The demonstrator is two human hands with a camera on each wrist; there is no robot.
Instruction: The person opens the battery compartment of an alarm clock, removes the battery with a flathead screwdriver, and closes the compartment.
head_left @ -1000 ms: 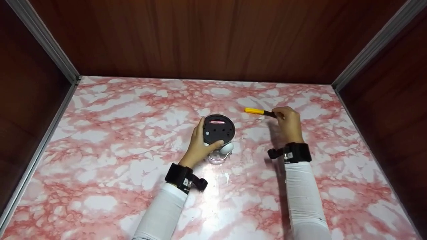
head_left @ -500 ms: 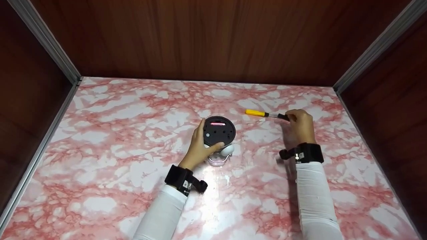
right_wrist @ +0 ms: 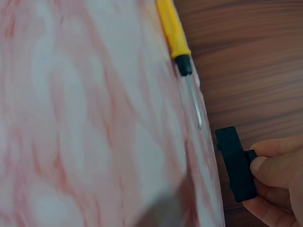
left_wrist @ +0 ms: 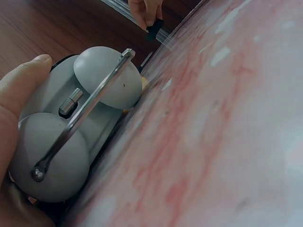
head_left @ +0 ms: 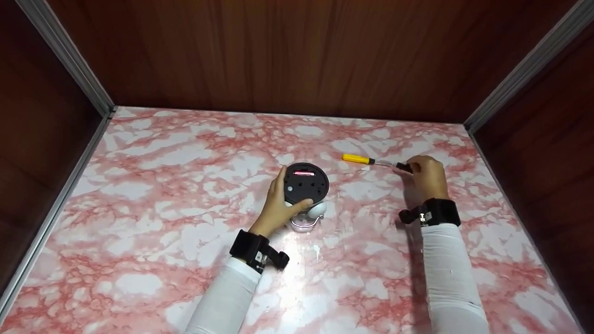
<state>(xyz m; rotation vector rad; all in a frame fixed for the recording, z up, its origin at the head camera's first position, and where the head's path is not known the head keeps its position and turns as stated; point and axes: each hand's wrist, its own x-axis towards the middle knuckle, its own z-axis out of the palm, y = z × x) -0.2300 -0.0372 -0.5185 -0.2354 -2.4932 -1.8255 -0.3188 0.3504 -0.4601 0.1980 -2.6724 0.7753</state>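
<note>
My left hand (head_left: pixel 277 206) grips a twin-bell alarm clock (head_left: pixel 312 192), its round black back facing up. A pinkish-red battery (head_left: pixel 304 173) shows in the slot of that back. In the left wrist view the clock's two pale bells (left_wrist: pixel 102 71) and the metal handle (left_wrist: pixel 85 116) joining them are seen from close by. Between thumb and fingertips, my right hand (head_left: pixel 429 175) pinches a small black battery cover (right_wrist: pixel 236 164). Left of that hand, a screwdriver (head_left: pixel 356 159) with a yellow handle lies on the table, its shaft pointing toward the cover.
Beneath everything is a red-and-white marbled table (head_left: pixel 162 185). Dark wood-grain panels (head_left: pixel 287 55) rise along its back and both sides, with grey metal strips (head_left: pixel 524 60) at the corners. Light glares off the table in front of the clock.
My right hand has moved rightward, away from the screwdriver, carrying the battery cover, so the shaft now shows. The left hand and the clock have stayed nearly still.
</note>
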